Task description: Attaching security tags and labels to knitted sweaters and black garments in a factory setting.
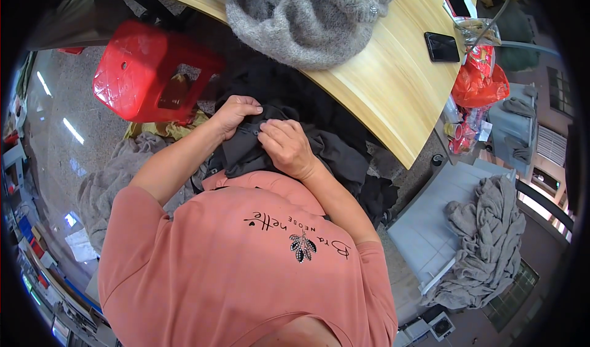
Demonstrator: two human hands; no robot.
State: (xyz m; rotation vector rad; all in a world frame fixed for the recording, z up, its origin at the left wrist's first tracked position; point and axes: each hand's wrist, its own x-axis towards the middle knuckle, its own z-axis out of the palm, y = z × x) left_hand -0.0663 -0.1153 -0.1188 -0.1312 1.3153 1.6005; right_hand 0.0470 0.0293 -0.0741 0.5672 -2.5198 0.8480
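A dark grey garment [243, 155] lies bunched across my lap, just beneath the table's edge. Its upper edge is pinched between the thumb and fingers of my left hand [233, 115]. Close beside it on the right, my right hand [287, 148] has its fingers curled on the same cloth. The two hands are slightly apart, with a fold of the fabric between them. Whether a small item such as a needle is in the fingers I cannot make out. More dark cloth [335, 153] spreads to the right and under the table.
A wood-grain table [393, 95] stands ahead, bearing a grey knitted garment [307, 24] and a black phone [441, 46]. A red plastic stool [132, 70] is at the left, near grey cloth [117, 178] on the floor. At the right, grey garments [485, 242] hang over a pale surface [430, 218].
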